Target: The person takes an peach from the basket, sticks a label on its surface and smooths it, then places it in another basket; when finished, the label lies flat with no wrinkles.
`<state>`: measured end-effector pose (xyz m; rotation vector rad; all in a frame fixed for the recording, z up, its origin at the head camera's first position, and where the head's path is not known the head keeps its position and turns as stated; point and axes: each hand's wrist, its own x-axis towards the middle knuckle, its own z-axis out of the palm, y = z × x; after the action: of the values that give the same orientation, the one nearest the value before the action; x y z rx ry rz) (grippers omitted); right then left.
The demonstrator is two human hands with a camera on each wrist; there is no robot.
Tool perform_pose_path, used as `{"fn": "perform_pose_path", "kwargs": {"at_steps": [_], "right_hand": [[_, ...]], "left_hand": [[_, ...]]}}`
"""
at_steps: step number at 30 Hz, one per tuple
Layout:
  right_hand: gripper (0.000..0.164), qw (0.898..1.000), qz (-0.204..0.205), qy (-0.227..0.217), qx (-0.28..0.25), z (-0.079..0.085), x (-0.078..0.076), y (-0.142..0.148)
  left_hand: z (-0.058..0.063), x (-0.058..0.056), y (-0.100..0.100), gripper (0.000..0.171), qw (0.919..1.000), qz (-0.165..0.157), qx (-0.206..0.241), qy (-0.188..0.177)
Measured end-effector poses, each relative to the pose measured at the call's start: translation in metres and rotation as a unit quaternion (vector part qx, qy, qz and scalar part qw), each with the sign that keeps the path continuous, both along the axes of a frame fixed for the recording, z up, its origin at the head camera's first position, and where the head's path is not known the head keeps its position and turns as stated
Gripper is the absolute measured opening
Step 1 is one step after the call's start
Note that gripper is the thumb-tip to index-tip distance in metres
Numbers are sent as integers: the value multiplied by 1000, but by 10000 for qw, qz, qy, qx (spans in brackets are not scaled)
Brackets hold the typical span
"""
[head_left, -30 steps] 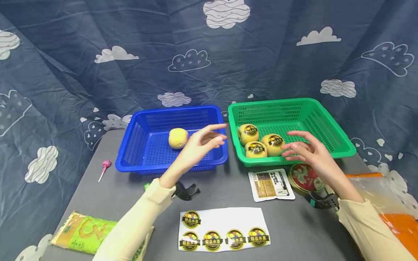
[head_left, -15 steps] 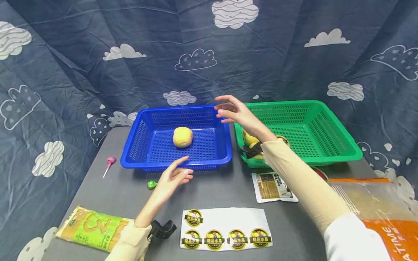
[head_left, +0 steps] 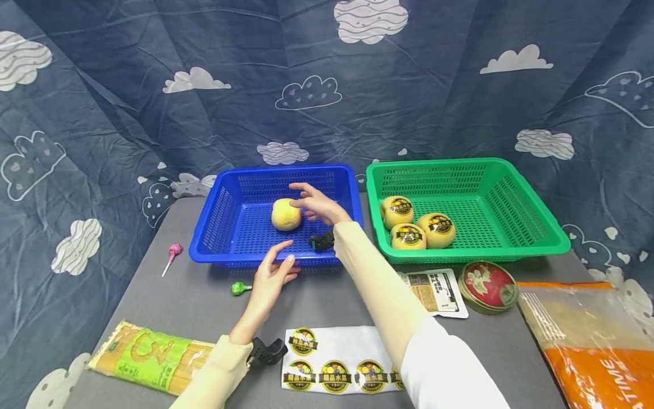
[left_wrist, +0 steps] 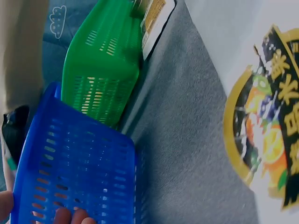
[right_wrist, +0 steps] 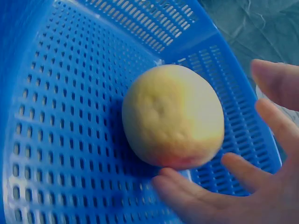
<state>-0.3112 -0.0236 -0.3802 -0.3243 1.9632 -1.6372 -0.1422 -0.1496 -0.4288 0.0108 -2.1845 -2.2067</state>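
A yellow peach (head_left: pixel 286 215) with a red blush lies in the blue basket (head_left: pixel 204 257). My right hand (head_left: pixel 318 205) is inside that basket at the peach's right side, fingers spread and slightly bent. In the right wrist view the fingertips (right_wrist: pixel 166 179) are right at the lower edge of the peach. My left hand (head_left: pixel 271 278) hovers by the basket's front rim, thumb and fingers apart, holding nothing. Several fingertips show at the bottom of the left wrist view. Below lies a white sheet (head_left: pixel 347 343) of round gold-and-black fruit stickers, partly covered by my right sleeve.
The green basket (head_left: pixel 511 253) on the right holds three yellow peaches (head_left: pixel 436 231) with stickers. In front lie a foil pouch (head_left: pixel 444 292), a round red tin (head_left: pixel 487 285) and an orange bag (head_left: pixel 598 352). Two lollipops (head_left: pixel 174 250) and a noodle pack (head_left: pixel 148 359) are at left.
My right hand has swung left from over the green basket into the blue basket, down beside the peach. My left hand has drawn back from above the blue basket to its front edge.
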Motion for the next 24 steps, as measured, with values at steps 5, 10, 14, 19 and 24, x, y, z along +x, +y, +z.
{"fn": "perform_pose_path", "kwargs": {"at_steps": [5, 10, 14, 19, 24], "right_hand": [[61, 9976, 276, -489, 404, -7, 3, -13], [66, 9955, 248, -805, 443, -9, 6, -21], [62, 9953, -148, -919, 273, -10, 7, -23], [55, 9939, -531, -824, 515, -11, 5, -18], [54, 9922, -459, -757, 883, -12, 5, -11]], "left_hand": [[-4, -1, 4, 41, 9998, 156, 85, 99], [-5, 0, 5, 41, 9997, 132, 146, 127], [-4, 1, 5, 40, 9996, 146, 156, 191], [-5, 1, 5, 36, 9994, 162, 186, 229], [-4, 1, 5, 36, 9993, 180, 237, 207]]}}
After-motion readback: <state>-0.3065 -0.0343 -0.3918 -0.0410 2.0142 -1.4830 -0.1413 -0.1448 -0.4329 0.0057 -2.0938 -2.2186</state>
